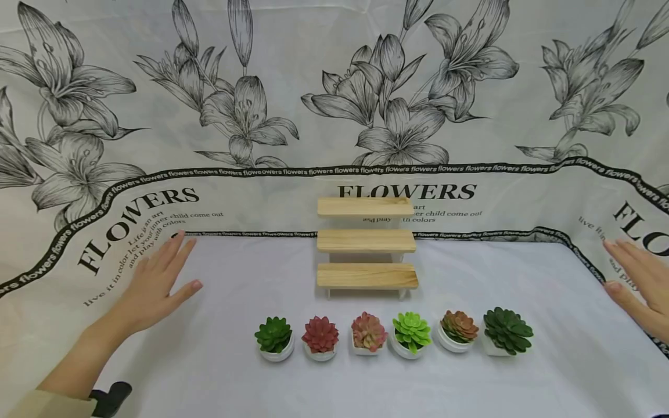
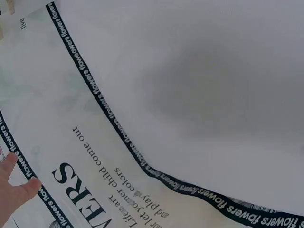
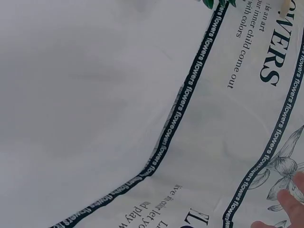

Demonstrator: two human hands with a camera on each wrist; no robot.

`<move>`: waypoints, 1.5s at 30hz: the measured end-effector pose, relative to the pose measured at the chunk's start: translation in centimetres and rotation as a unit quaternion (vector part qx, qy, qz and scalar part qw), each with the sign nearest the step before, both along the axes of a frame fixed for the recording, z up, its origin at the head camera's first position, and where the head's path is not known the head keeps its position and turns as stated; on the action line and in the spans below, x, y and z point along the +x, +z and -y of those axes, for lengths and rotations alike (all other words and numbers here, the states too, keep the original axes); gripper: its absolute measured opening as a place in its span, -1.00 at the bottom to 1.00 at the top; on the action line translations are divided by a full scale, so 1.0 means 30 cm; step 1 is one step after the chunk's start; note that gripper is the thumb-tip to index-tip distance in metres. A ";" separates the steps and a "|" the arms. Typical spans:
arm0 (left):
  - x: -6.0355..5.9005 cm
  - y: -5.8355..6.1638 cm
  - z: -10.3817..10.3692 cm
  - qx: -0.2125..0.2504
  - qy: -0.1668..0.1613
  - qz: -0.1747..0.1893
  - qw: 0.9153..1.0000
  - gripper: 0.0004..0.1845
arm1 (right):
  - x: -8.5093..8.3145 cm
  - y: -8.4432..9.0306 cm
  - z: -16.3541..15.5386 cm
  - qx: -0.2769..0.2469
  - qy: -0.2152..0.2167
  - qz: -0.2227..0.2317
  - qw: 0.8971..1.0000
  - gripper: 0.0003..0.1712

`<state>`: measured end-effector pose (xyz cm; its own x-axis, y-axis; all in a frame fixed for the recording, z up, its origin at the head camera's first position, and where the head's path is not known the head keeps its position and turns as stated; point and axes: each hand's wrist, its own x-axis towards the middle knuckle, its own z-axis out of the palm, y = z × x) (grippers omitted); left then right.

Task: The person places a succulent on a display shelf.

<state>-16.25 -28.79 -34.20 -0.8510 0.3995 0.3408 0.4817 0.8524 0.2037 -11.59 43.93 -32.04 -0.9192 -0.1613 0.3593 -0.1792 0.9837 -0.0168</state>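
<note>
A three-step wooden stand (image 1: 366, 244) sits at the back middle of the white cloth. In front of it runs a row of several small succulents in white pots, from a green one (image 1: 274, 337) at the left to a dark green one (image 1: 506, 332) at the right. My left hand (image 1: 157, 281) hovers flat over the cloth at the left, fingers straight and holding nothing; its fingertips (image 2: 14, 190) show in the left wrist view. My right hand (image 1: 640, 287) is spread at the right edge, also holding nothing, with its fingertips (image 3: 289, 209) in the right wrist view.
A white cloth printed with lilies and the word FLOWERS (image 1: 407, 191) covers the table and rises as a backdrop. A black printed band (image 2: 142, 161) crosses it. A dark strap (image 1: 110, 397) sits at my left wrist.
</note>
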 end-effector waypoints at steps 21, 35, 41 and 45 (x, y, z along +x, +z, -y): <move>-0.111 -0.153 -0.151 0.427 -0.018 0.375 0.823 -0.33 | 0.018 -0.165 -0.007 -0.325 0.013 0.110 0.939 -0.13; -0.200 -0.215 -0.250 0.471 -0.046 0.440 0.763 -0.28 | 0.017 -0.240 0.032 -0.377 0.148 0.199 0.892 -0.15; -0.220 -0.219 -0.294 0.468 -0.050 0.455 0.756 -0.30 | 0.013 -0.266 0.058 -0.396 0.176 0.223 0.873 -0.16; -0.233 -0.229 -0.331 0.465 -0.047 0.469 0.750 -0.34 | 0.008 -0.277 0.072 -0.414 0.192 0.246 0.855 -0.17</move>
<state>-23.23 -18.85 -41.06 -0.8734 0.4340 -0.2209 -0.1953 0.1035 0.9753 -11.34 41.78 -40.33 -0.9282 -0.3629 0.0820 -0.2579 0.4689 -0.8447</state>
